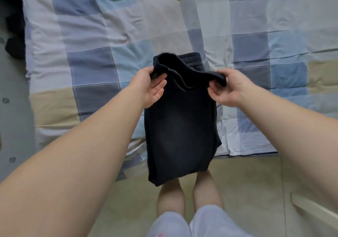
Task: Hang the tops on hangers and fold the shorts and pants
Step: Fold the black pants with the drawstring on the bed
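Note:
A pair of black pants [180,127], doubled over lengthwise, hangs in the air in front of me over the near edge of the bed. Its elastic waistband shows at the top behind the fold. My left hand [149,87] pinches the upper left corner of the fabric between thumb and fingers. My right hand [226,87] grips the upper right corner the same way. The lower end of the pants dangles just above my knees. No hanger or top is in view.
The bed [91,35] with a blue, white and beige checked cover fills the upper view; its near edge runs just behind the pants. A dark heap [15,35] lies at the far left. Pale floor [256,191] is below, and a white furniture edge [314,211] at lower right.

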A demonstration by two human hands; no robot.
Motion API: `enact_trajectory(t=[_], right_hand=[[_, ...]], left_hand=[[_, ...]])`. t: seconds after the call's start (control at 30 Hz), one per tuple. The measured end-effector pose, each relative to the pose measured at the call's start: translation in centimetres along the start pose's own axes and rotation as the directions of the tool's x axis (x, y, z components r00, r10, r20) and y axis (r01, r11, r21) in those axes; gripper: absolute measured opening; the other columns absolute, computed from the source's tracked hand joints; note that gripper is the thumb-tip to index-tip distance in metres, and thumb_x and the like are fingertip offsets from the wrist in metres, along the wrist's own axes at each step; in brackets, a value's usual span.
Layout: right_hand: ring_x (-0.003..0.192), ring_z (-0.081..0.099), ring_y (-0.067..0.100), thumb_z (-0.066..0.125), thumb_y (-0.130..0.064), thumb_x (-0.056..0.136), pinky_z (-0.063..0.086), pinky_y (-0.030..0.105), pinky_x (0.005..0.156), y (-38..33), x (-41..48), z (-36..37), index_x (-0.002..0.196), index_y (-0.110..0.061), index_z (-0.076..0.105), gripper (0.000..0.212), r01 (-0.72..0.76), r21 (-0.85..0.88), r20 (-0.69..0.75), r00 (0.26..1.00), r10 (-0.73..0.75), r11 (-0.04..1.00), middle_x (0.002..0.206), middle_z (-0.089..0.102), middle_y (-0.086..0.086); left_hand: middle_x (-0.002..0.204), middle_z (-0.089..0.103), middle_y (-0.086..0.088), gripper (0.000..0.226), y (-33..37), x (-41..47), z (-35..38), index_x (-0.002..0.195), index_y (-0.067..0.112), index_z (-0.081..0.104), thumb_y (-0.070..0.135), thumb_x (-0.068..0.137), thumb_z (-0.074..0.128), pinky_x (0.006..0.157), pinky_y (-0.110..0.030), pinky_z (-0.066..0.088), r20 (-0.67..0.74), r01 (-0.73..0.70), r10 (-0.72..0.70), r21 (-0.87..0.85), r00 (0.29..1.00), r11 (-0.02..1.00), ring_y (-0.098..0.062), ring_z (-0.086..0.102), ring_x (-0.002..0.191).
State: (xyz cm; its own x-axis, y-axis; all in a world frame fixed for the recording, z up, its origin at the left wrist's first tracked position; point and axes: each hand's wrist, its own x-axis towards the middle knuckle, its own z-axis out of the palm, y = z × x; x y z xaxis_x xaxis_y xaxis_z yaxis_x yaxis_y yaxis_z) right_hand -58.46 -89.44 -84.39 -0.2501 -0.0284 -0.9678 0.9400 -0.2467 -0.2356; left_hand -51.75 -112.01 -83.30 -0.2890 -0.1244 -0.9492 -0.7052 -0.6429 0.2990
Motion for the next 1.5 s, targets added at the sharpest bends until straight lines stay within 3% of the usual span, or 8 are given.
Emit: enact_trajectory(t=[0.23,0.57,0.77,0.93,1.07,1.2,1.37,1.5], right_hand=[[0.108,0.069,0.034,0.060,-0.039,0.096,0.057,0.048,0.081,1.3,5.0,-1.0,0.126,-0.010,0.060,0.042,-0.030,-0.078,0.147,0.988,0.041,0.997,0.122,0.070,0.011],[0.102,0.073,0.030,0.058,-0.038,0.098,0.056,0.047,0.086,10.2,0.0,-7.6,0.127,-0.013,0.060,0.038,-0.180,-0.152,0.061,0.980,0.191,0.972,0.112,0.075,0.009],[0.100,0.072,0.022,0.056,-0.037,0.100,0.056,0.040,0.080,16.1,-0.3,-13.7,0.126,-0.017,0.059,0.033,-0.266,-0.344,-0.110,0.964,0.243,0.901,0.115,0.074,0.004],[0.111,0.058,0.020,0.068,-0.039,0.091,0.054,0.046,0.095,19.8,1.4,-16.3,0.129,-0.021,0.055,0.044,-0.272,-0.659,-0.268,0.956,0.118,0.701,0.134,0.057,-0.001],[0.108,0.050,0.011,0.075,-0.037,0.088,0.046,0.034,0.085,20.4,3.5,-16.4,0.150,-0.022,0.035,0.075,-0.177,-0.758,-0.148,0.984,0.098,0.628,0.123,0.047,-0.014],[0.063,0.063,-0.014,0.076,-0.023,0.088,0.048,0.013,0.048,20.8,5.7,-15.9,0.115,-0.026,0.050,0.037,-0.129,-0.744,-0.043,0.988,0.146,0.655,0.097,0.056,-0.022],[0.107,0.062,0.011,0.081,-0.038,0.081,0.043,0.030,0.075,21.1,6.5,-15.5,0.142,-0.022,0.039,0.076,-0.168,-0.736,-0.079,0.983,0.163,0.656,0.129,0.059,-0.010],[0.107,0.067,0.019,0.083,-0.047,0.073,0.047,0.039,0.097,21.1,5.7,-15.9,0.130,-0.028,0.055,0.067,-0.188,-0.774,-0.077,0.976,0.204,0.605,0.121,0.069,-0.007]], left_hand=[[0.119,0.073,0.001,0.043,-3.5,3.7,-0.4,0.133,0.022,0.055,0.051,0.102,0.047,0.078,-0.034,0.052,0.045,-0.009,0.006,0.056,0.999,0.998,-0.018,0.073,0.100],[0.106,0.075,0.006,0.028,-15.6,-3.6,-4.9,0.124,0.023,0.059,0.039,0.103,0.050,0.073,-0.030,0.052,-0.173,0.125,-0.070,0.332,0.982,0.935,-0.014,0.071,0.095],[0.092,0.064,-0.003,0.017,-23.3,-4.1,-9.1,0.092,0.016,0.058,0.033,0.097,0.059,0.068,-0.029,0.044,-0.364,0.185,-0.006,0.459,0.931,0.869,-0.022,0.057,0.072],[0.139,0.052,-0.003,0.087,-27.4,-2.7,-12.2,0.141,0.016,0.039,0.065,0.076,0.071,0.110,-0.046,0.039,-0.492,0.286,0.088,0.633,0.866,0.720,-0.029,0.048,0.130],[0.139,0.051,0.001,0.097,-28.2,-0.3,-12.5,0.139,0.018,0.038,0.067,0.064,0.075,0.109,-0.047,0.042,-0.395,0.183,0.130,0.662,0.909,0.727,-0.026,0.048,0.132],[0.130,0.059,0.004,0.087,-28.6,1.5,-12.5,0.132,0.017,0.044,0.062,0.065,0.078,0.103,-0.045,0.048,-0.352,0.113,0.148,0.623,0.924,0.774,-0.021,0.059,0.119],[0.119,0.068,0.013,0.076,-28.4,1.5,-11.8,0.130,0.026,0.058,0.063,0.066,0.075,0.097,-0.036,0.052,-0.222,0.072,0.102,0.658,0.970,0.749,-0.015,0.064,0.111],[0.096,0.070,0.009,0.046,-28.7,1.0,-11.4,0.110,0.019,0.066,0.050,0.078,0.078,0.078,-0.031,0.050,-0.257,0.150,0.036,0.665,0.966,0.731,-0.022,0.066,0.101]])
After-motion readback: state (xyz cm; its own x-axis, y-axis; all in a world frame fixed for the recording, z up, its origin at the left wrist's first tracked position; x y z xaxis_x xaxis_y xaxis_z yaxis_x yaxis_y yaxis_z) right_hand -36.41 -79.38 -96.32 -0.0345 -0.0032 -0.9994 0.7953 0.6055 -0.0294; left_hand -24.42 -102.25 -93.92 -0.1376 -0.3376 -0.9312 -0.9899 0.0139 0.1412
